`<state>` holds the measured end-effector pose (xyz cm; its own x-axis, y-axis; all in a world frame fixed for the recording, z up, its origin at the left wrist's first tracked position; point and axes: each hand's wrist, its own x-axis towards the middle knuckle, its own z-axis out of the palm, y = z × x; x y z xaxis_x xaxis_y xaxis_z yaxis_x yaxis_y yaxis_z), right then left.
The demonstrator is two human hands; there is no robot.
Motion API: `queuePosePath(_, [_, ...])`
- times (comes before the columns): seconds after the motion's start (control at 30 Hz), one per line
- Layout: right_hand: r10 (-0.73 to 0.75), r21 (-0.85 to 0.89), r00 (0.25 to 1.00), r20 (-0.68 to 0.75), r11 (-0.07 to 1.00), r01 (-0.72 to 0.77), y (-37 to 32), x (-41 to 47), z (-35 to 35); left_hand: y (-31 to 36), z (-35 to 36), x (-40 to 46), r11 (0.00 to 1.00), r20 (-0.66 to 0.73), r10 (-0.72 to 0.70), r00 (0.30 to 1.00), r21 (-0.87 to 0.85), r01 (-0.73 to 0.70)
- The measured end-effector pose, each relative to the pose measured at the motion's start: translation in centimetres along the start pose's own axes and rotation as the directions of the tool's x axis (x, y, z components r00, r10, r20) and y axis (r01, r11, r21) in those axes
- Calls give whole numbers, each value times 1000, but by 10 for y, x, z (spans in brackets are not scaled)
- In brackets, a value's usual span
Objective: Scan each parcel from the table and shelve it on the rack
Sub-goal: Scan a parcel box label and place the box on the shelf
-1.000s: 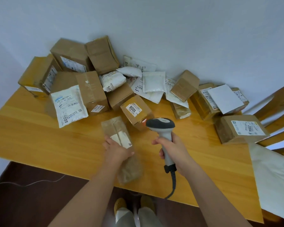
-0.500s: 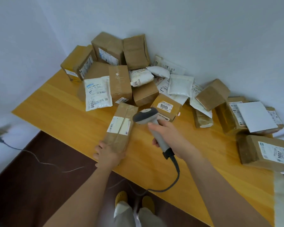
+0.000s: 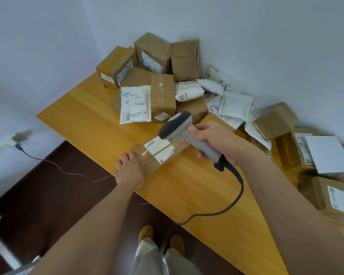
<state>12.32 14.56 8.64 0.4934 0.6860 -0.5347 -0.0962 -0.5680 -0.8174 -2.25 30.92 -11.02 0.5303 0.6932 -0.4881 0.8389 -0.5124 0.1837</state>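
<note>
left hand (image 3: 129, 171) flat, pressing down | right hand (image 3: 213, 139) fist-gripped

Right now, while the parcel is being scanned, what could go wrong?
1. The red scan line lies on bare brown wrap beside the barcode label, so the scanner in the right hand may not read it.
2. The brown parcel under the left hand lies near the table edge and could slip off.
</note>
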Motion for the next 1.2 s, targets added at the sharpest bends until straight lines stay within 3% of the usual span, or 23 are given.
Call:
queuePosePath(0.27, [17, 133, 1000, -25, 991, -14, -4, -9, -5, 0, -7, 5, 1000, 47, -6, 999, 12, 5])
queuePosePath(0.83, [5, 191, 998, -56, 982, 6, -13, -29, -10, 0, -9, 7, 1000, 66, -7, 998, 15, 6])
queuePosePath(1.07, [-14, 170, 997, -70, 985, 25, -17, -39, -11, 0, -3, 1, 1000, 19, -7, 1000, -29, 7])
queuePosePath(1.2, [-16, 148, 997, -71, 989, 26, -15, -45, -11, -3, 5, -8, 998, -77, 29, 997, -61, -34])
